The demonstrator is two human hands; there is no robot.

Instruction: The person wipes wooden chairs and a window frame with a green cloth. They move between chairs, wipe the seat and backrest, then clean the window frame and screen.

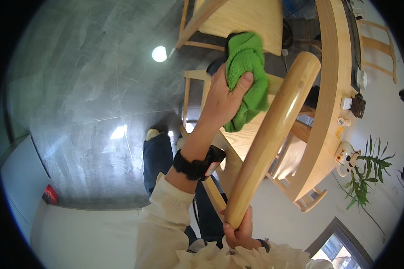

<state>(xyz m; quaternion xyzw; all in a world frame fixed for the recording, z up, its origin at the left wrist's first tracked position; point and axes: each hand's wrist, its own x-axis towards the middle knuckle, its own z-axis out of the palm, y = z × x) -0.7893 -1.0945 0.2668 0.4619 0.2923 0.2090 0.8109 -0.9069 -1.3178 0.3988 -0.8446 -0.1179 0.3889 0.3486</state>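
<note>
My left hand [224, 97] grips a folded green microfibre cloth [247, 60], the thumb pressed on top and the fingers mostly hidden behind it. A black watch [200, 163] is strapped on that wrist. To the right of the cloth slants the thick, rounded top rail [272, 138] of a pale wooden chair. Whether the cloth touches the rail, I cannot tell. My right hand [239, 230] holds the rail's near end, its thumb on the left side and its fingers around the right. Below the cloth and rail, part of the chair's wooden seat [237, 141] shows.
Another wooden chair [245, 20] stands beyond. Along the right runs a wooden table [326, 101] bearing small items, a cat-shaped pot [346, 158] and a plant [360, 188]. Left is glossy grey floor [87, 84], with a white cabinet [23, 181] and a dark-trousered leg [157, 156].
</note>
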